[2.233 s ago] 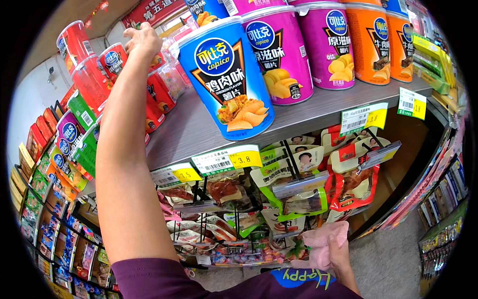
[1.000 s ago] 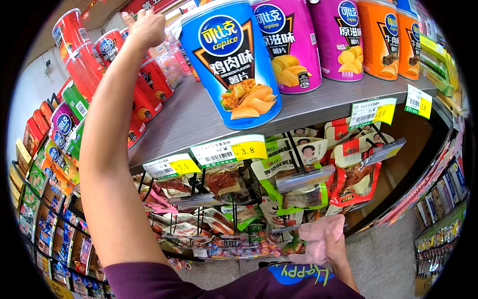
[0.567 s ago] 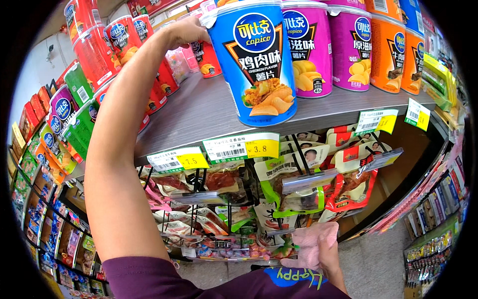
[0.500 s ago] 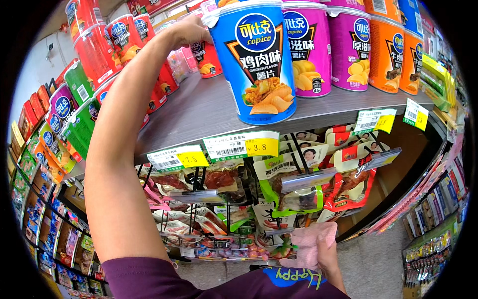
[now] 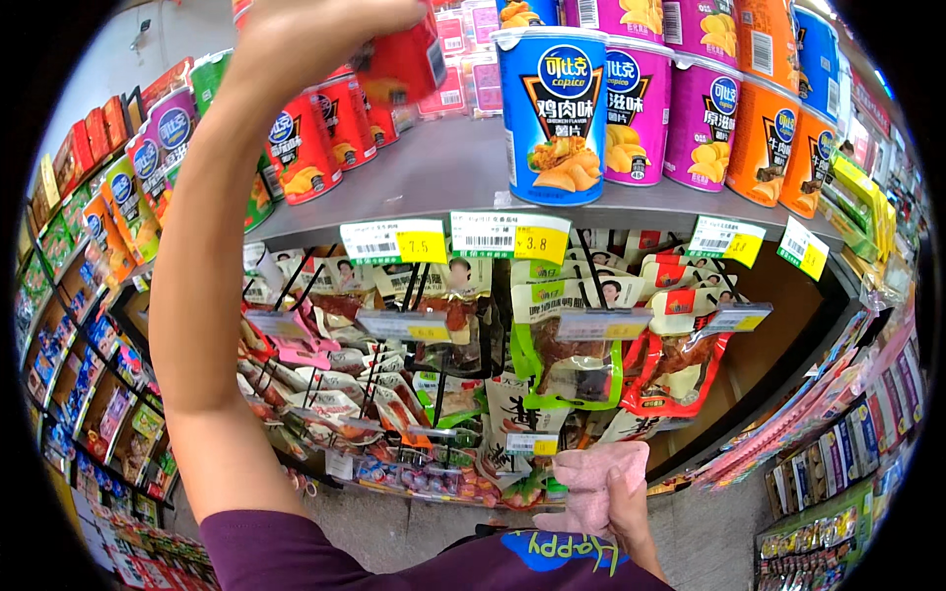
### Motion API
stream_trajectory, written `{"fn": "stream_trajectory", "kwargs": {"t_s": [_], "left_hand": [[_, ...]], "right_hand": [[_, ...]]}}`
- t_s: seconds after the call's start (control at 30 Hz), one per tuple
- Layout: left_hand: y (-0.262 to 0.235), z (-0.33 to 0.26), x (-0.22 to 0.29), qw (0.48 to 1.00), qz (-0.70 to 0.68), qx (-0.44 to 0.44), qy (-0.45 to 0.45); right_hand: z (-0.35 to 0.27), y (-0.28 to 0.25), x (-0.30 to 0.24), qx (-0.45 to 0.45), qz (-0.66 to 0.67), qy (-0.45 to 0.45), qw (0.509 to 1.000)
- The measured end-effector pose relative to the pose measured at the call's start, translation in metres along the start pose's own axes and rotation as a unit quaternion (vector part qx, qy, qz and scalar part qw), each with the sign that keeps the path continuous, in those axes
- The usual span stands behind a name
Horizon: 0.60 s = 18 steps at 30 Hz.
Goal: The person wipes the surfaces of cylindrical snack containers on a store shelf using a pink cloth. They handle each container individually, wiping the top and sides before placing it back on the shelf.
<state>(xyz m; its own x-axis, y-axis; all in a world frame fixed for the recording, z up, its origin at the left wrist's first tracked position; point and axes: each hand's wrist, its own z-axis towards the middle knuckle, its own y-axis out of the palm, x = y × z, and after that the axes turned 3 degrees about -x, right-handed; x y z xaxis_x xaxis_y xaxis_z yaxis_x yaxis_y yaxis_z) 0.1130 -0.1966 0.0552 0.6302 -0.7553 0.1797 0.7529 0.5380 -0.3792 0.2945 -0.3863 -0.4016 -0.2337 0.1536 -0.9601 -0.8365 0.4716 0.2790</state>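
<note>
Red can (image 5: 406, 61) in closed left grip (image 5: 330, 24)

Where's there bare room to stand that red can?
On the grey shelf, between the standing red cans and the front blue can, before the pink boxes. Right of there, it's crowded with purple cans and orange cans.

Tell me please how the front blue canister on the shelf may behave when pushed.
The blue canister may tip rather easily: it is tall and looks narrower at its base. Pushed forward, it could drop, since it stands near the front edge of the shelf.
</note>
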Motion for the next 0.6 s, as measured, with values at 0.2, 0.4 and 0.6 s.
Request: {"fn": "stream_trajectory", "kwargs": {"t_s": [0.2,0.4,0.6], "left_hand": [[-0.014,-0.156,-0.014,0.945,-0.316,-0.081,0.014],[0.018,-0.326,-0.008,0.901,-0.368,-0.194,-0.126],[0.047,-0.389,0.03,0.809,-0.482,-0.154,-0.299]], "right_hand": [[0.004,0.009,-0.014,-0.099,0.147,0.045,0.983],[-0.007,0.068,-0.027,-0.286,0.355,0.197,0.868],[-0.025,0.063,-0.01,-0.261,0.328,0.211,0.883]]}}
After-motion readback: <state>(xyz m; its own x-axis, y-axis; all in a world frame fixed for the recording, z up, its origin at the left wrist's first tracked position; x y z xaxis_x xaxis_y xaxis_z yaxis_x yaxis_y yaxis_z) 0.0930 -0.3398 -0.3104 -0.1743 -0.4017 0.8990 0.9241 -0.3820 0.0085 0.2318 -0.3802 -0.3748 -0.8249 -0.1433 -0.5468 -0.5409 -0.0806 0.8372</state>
